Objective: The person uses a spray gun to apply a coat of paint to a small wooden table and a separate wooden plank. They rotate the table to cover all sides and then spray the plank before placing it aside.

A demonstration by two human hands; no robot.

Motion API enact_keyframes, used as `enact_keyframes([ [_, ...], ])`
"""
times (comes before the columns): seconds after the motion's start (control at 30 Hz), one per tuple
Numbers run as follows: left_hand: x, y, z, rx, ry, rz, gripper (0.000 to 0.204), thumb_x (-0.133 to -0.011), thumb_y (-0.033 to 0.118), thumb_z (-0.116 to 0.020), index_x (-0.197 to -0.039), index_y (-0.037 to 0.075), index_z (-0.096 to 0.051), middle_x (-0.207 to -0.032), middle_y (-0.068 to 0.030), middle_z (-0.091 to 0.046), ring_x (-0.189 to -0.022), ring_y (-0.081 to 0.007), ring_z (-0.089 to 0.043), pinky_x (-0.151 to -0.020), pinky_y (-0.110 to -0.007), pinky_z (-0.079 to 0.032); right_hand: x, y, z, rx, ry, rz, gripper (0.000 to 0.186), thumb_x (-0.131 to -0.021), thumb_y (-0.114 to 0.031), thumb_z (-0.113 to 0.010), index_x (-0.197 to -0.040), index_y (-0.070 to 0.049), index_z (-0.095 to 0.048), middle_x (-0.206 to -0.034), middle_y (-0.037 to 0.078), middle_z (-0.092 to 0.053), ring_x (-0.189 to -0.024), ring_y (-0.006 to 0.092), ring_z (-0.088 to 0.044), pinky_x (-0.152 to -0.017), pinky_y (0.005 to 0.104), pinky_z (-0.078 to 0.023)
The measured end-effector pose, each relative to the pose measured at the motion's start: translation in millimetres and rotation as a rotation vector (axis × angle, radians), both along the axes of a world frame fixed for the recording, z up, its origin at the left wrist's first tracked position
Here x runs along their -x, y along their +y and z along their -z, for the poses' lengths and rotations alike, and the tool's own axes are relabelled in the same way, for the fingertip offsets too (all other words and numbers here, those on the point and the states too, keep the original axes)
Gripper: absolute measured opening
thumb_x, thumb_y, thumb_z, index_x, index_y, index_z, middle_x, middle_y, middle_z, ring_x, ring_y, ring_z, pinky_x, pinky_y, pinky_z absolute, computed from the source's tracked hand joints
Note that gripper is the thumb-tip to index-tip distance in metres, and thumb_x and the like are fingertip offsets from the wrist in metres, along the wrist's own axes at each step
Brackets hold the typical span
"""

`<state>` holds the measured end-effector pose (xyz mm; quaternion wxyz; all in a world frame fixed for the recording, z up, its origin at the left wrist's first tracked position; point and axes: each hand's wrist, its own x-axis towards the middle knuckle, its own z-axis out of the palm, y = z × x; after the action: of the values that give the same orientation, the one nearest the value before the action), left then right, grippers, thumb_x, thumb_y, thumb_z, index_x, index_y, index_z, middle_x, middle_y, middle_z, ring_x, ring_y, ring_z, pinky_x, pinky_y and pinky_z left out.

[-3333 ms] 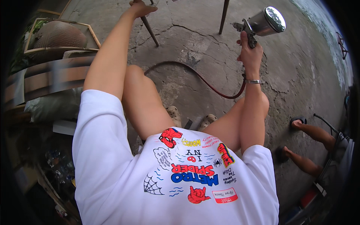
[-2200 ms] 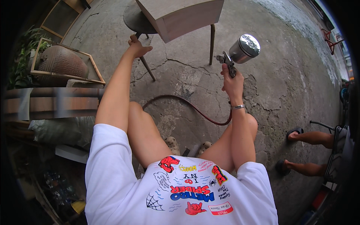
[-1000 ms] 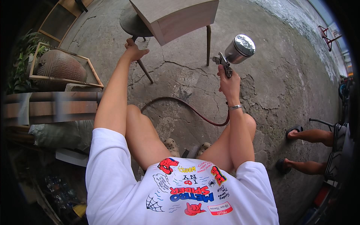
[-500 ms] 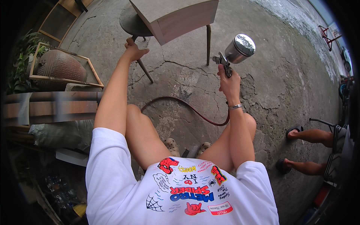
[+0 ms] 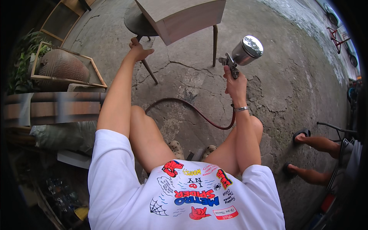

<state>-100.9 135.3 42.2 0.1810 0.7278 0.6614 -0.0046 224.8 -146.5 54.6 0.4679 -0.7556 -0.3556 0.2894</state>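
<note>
- Spray gun, silver metal with a shiny round cup (image 5: 242, 52), sits clenched in the right hand (image 5: 234, 78), raised over the cracked concrete floor (image 5: 291, 80).
- Dark red hose (image 5: 199, 113) curves from under that hand across the floor towards the knees.
- Left hand (image 5: 138, 51) grasps a slanted dark leg (image 5: 147, 69) of the round stool.
- Pale wooden box (image 5: 180, 15) stands on legs just beyond both hands.

At six o'clock, the white shirt (image 5: 184, 191) carries printed patches like stickers: a red and blue figure, a yellow word strip, a blue and red wordmark, a black web, a red hand, and a red-and-white name-tag rectangle (image 5: 225, 212). At eight o'clock lies a grey-green sack (image 5: 63, 134). No signs or screens show.
</note>
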Motion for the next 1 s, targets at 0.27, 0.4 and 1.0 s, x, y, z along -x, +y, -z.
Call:
enact_keyframes([
  [0.27,1.2,0.0,-1.5,0.003,-0.013,0.018,0.131,-0.082,0.054,-0.078,-0.143,-0.019,0.012,-0.149,-0.0413,-0.014,-0.144,-0.0489,-0.032,-0.114,-0.038,-0.038,1.6,1.8,-1.6,0.023,-0.019,0.034,0.061,-0.096,-0.052,-0.068,-0.077,0.005,-0.062,-0.05,0.006,-0.055,-0.04,0.02,-0.061,-0.04,0.0339,-0.046],
  [0.4,1.9,-1.0,0.3,-0.007,-0.031,0.006,0.131,-0.082,0.054,-0.078,-0.143,-0.02,0.011,-0.148,-0.0408,-0.015,-0.143,-0.0484,-0.033,-0.113,-0.038,-0.039,1.9,2.3,-1.6,0.049,-0.01,0.023,0.067,-0.096,-0.057,-0.065,-0.08,0.008,-0.069,-0.059,0.009,-0.063,-0.04,0.0195,-0.06,-0.038,0.0333,-0.044],
  [1.0,2.8,-2.0,-0.9,-0.018,-0.025,0.019,0.131,-0.082,0.053,-0.079,-0.143,-0.02,0.012,-0.148,-0.0408,-0.015,-0.143,-0.0492,-0.033,-0.114,-0.038,-0.039,4.1,2.7,0.7,0.021,-0.045,-0.01,0.066,-0.097,-0.056,-0.064,-0.08,0.008,-0.069,-0.058,0.01,-0.062,-0.041,0.0194,-0.061,-0.038,0.0338,-0.044],
])
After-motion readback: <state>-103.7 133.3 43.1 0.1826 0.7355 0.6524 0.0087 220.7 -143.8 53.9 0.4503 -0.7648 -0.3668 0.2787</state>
